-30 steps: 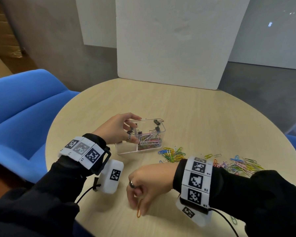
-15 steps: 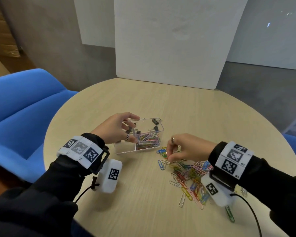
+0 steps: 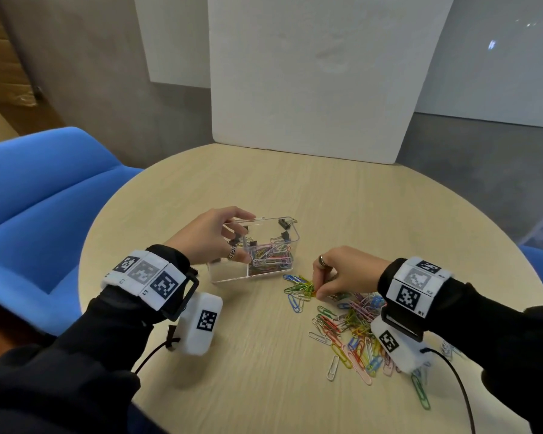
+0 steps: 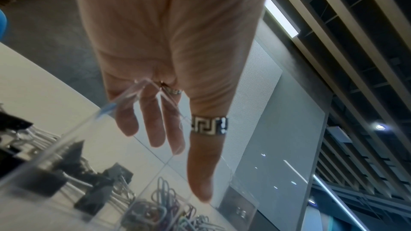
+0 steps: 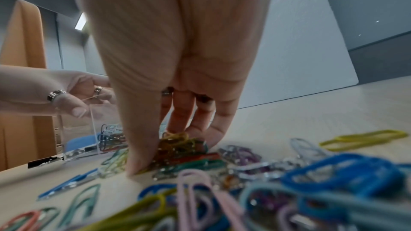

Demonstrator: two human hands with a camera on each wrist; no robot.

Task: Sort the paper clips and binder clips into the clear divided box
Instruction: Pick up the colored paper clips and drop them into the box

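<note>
The clear divided box (image 3: 229,274) stands on the round table. Its right compartment holds coloured paper clips (image 3: 270,255), and black binder clips (image 3: 284,223) lie in the far part. My left hand (image 3: 242,236) grips the box's left corner, fingers (image 4: 155,129) over the rim and thumb (image 4: 204,155) against the near wall. Just right of the box, my right hand (image 3: 318,291) is down on the table. Its thumb and fingers pinch a small bunch of paper clips (image 5: 177,143) at the near end of the loose pile (image 3: 351,324).
Loose paper clips spread from the box toward the table's right front edge (image 3: 420,393). A white board (image 3: 311,89) stands at the back of the table. A blue sofa (image 3: 38,195) is on the left. Bare tabletop (image 3: 373,208) lies behind the hands.
My right hand has moved from the table's front edge up to the pile beside the box and closed on a bunch of clips. The left hand stays on the box.
</note>
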